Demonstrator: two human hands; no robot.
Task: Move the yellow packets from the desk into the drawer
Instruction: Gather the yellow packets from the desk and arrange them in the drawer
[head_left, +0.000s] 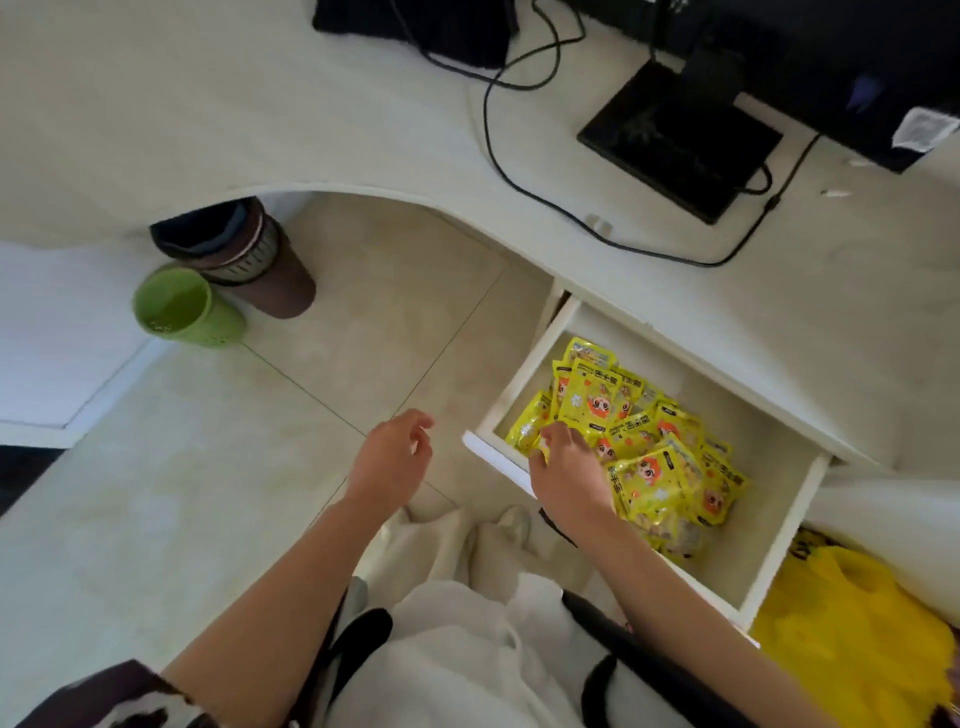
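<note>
A white drawer (519, 374) stands pulled out from under the pale desk (779, 332). Inside it lies a heap of several yellow packets (660, 457) with orange cartoon prints. My right hand (563, 467) reaches over the drawer's front corner, and its fingertips rest on the packets at the left of the heap; whether it pinches one is hidden by the hand. Left of the drawer, my left hand (395, 457) hovers over the floor with loosely bent fingers, holding nothing. No yellow packet shows on the desk top.
A black monitor base (675, 145) and cables (498, 156) sit on the desk. A brown bin (260, 260) and a green bin (182, 306) stand on the tiled floor under the desk. A yellow bag (857, 634) lies at the lower right.
</note>
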